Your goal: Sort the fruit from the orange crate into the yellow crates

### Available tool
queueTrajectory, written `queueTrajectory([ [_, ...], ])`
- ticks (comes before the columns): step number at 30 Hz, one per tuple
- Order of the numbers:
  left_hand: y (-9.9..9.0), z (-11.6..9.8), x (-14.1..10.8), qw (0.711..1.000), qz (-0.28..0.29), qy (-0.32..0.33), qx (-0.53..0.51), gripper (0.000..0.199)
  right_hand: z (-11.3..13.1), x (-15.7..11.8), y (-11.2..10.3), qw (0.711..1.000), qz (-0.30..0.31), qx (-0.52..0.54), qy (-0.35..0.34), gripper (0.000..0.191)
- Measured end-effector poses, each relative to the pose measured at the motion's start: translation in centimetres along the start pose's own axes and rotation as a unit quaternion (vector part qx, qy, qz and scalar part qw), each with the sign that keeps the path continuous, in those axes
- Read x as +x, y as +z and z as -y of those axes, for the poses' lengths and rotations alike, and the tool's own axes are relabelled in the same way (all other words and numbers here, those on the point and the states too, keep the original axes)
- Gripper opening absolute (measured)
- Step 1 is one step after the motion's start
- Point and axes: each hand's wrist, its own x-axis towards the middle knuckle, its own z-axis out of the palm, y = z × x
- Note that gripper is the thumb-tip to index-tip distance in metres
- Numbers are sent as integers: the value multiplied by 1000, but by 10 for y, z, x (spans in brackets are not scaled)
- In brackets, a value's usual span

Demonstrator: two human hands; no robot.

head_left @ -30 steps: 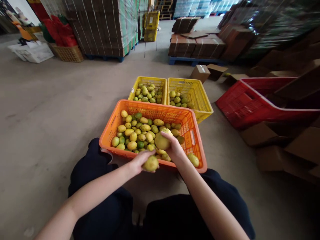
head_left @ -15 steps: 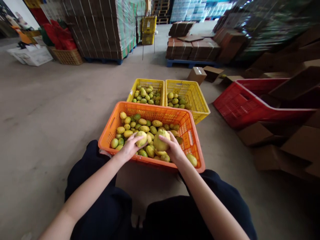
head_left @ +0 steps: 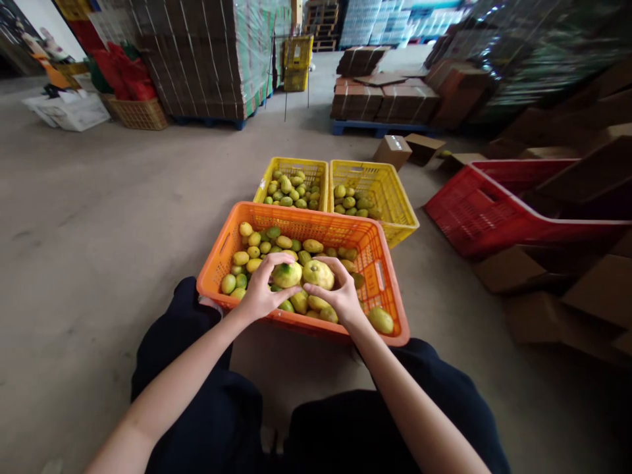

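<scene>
Fingers [head_left: 279, 257] of the left hand [head_left: 259, 291]: bent into a C, thumb below, parted only by the width of the left fruit [head_left: 286, 276] they grip.
Fingers of the right hand [head_left: 344, 295]: a mirrored curve, closed round the right fruit [head_left: 316, 274] and no farther.
Held pair: side by side above the orange crate [head_left: 301, 214] – rounded, yellow-green, skins mottled; the left one has a darker green patch near its top, the right one a small round scar.
Orange crate: moulded plastic, thick rounded rim, lattice walls, slots in the ends; it stands close in front of dark trousers [head_left: 180, 359].
Loose fruit [head_left: 299, 302]: ovals and rounds heaped inside, yellow through deep green.
Yellow crates [head_left: 402, 204]: two, perforated plastic, just beyond the orange one, both with similar fruit.
Red crate [head_left: 467, 210]: slotted plastic, pale rim, to the right among brown cardboard boxes [head_left: 392, 153].
Writing: dark marks by the orange crate's right slot – too blurred to read.
Floor [head_left: 99, 230]: grey, hard, scuffed.
</scene>
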Motion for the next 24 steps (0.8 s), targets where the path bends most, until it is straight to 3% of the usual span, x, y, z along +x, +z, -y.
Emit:
queueTrajectory([
  [4,0,1,-1,1000,0,11,3,37,0,-1,0,1000,5,3,-12,58],
  [11,6,2,-6,993,-3,-93,-71,43,7,-3,0,999,-11,33,18,55],
  [14,8,1,-7,990,-14,-108,-94,51,9,-3,0,999,-15,40,24,55],
  [19,6,2,-7,996,-2,-78,-46,54,7,-3,-1,999,-15,36,17,55],
  [24,6,5,-9,1000,-9,2,-26,49,4,-4,-2,999,-8,38,5,55],
])
